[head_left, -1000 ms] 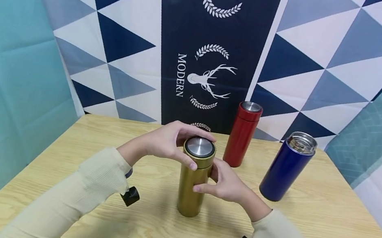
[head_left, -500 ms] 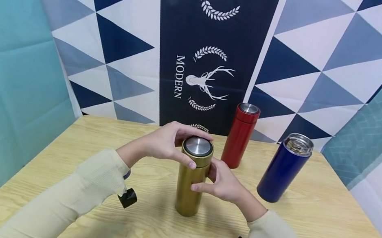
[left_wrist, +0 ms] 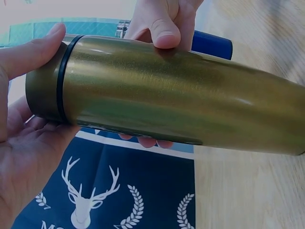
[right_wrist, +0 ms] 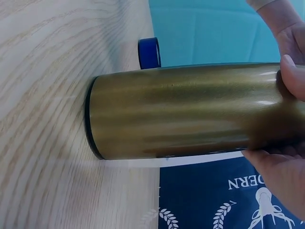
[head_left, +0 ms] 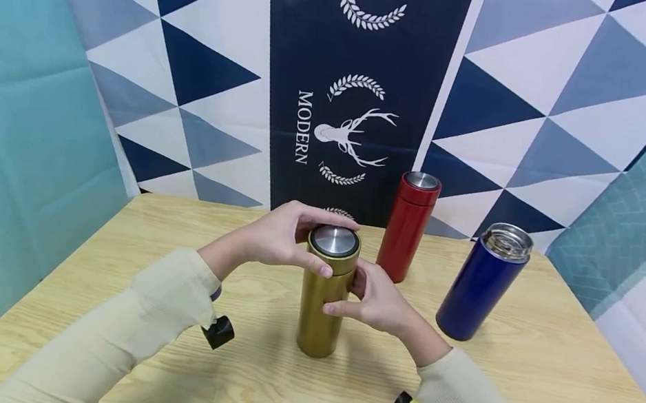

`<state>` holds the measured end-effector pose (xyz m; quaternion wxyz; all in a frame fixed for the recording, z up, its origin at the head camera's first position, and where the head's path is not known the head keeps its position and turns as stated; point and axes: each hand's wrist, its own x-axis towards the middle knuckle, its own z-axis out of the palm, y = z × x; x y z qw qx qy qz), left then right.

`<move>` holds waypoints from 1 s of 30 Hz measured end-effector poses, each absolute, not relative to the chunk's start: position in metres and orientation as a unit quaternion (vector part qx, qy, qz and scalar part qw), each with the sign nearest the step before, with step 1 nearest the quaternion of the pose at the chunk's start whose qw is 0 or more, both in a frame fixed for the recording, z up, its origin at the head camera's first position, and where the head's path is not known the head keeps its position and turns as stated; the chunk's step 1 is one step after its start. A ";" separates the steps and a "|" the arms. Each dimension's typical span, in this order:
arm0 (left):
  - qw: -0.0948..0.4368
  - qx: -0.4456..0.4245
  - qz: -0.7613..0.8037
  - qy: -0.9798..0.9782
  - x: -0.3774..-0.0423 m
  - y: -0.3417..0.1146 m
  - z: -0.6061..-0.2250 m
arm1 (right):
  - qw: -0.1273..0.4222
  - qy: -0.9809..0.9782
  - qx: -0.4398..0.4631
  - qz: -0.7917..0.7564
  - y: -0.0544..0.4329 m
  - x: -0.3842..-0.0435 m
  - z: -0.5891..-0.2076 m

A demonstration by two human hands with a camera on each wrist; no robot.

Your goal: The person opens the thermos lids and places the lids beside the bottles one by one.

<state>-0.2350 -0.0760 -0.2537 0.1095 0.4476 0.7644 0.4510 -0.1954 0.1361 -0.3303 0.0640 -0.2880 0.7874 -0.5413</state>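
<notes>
A gold thermos (head_left: 319, 319) stands upright near the middle of the table. My left hand (head_left: 280, 235) grips its capped top from the left, thumb in front and fingers round the back of the lid (head_left: 334, 241). Lower down, my right hand (head_left: 380, 300) holds the body from the right, its thumb across the front. The left wrist view shows a dark ring between lid and gold body (left_wrist: 181, 90), with the left thumb on the lid. In the right wrist view, the base of the gold thermos (right_wrist: 167, 114) is close to the wooden surface.
To the right stands a blue thermos (head_left: 480, 291) with its steel mouth uncovered. A red thermos (head_left: 407, 231), capped, is behind the gold one. A small blue lid (right_wrist: 150, 53) sits on the table (head_left: 245, 385), mostly hidden by the left wrist in the head view.
The gold thermos and both hands have shifted slightly up in the head view over the last half second. The grips look the same, and the other thermoses stay in place.
</notes>
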 end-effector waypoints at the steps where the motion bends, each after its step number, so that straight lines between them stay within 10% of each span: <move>1: 0.107 0.448 0.452 0.764 -0.235 -0.076 -0.254 | 0.063 0.788 -0.288 -0.541 0.136 -0.195 -0.330; 30: 0.020 0.323 0.475 0.818 -0.224 -0.065 -0.261 | 0.036 0.808 -0.263 -0.525 0.131 -0.205 -0.334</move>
